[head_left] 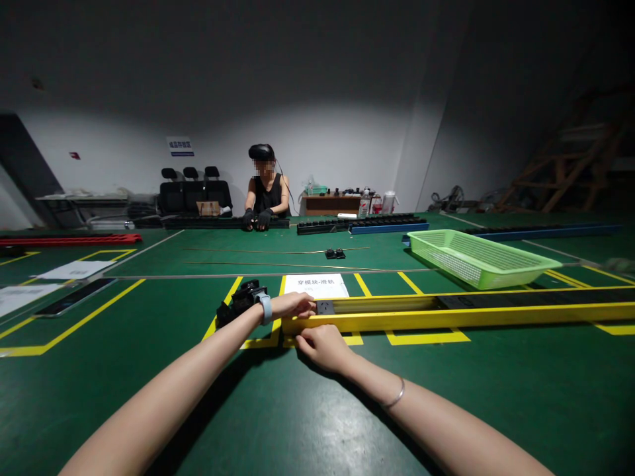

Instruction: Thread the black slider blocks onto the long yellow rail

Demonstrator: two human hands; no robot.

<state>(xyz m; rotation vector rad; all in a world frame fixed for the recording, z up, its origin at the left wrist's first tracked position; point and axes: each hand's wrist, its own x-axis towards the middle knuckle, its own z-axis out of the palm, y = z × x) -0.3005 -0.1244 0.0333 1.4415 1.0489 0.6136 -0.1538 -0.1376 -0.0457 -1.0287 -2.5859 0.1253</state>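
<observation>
A long yellow rail [426, 320] lies across the table, its left end between my hands. In its channel near that end sits a black socket module [326, 308] with slots in its face. The fingers of my left hand [294, 305] are bent together over the rail's end, fingertips against the module's left edge; their undersides are hidden. My right hand [325, 347] is closed at the rail's near wall, with thumb and curled fingers on its left end. Beside my left wrist lies a pile of black modules [243, 301]. Farther right, more dark modules [466, 301] fill the channel.
Behind the rail are a printed paper sheet [317, 284] and a light green basket [486, 261]. Two small black parts [335, 254] lie near thin rods [248, 251]. A phone [77, 296] rests at left. Across the table a person [268, 192] in black gloves handles a dark strip.
</observation>
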